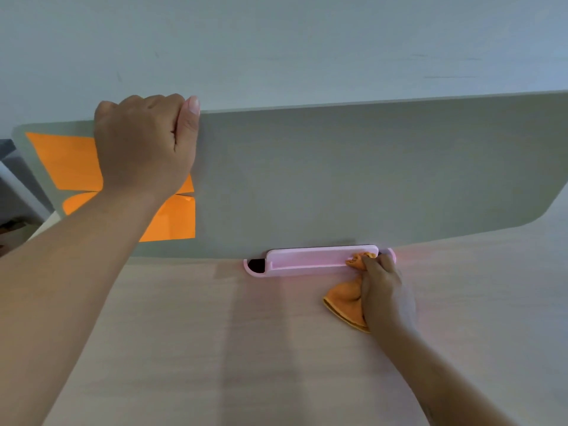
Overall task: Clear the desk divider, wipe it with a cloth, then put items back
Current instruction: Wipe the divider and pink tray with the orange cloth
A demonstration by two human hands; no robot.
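A grey desk divider [338,179] stands upright along the back of the wooden desk [215,333]. My left hand [144,142] grips its top edge near the left end, fingers curled over the rim. A pink holder [307,261] clamps the divider's bottom edge. My right hand [382,290] holds an orange cloth [345,299] bunched up, pressing one corner of it against the pink holder's right end. Orange paper sheets [67,161] are stuck on the divider's left part, partly hidden behind my left hand and forearm.
A pale wall [307,41] rises behind the divider. At the far left edge, past the divider's rounded corner, grey and white furniture [15,186] shows. The desk surface extends toward me between my forearms.
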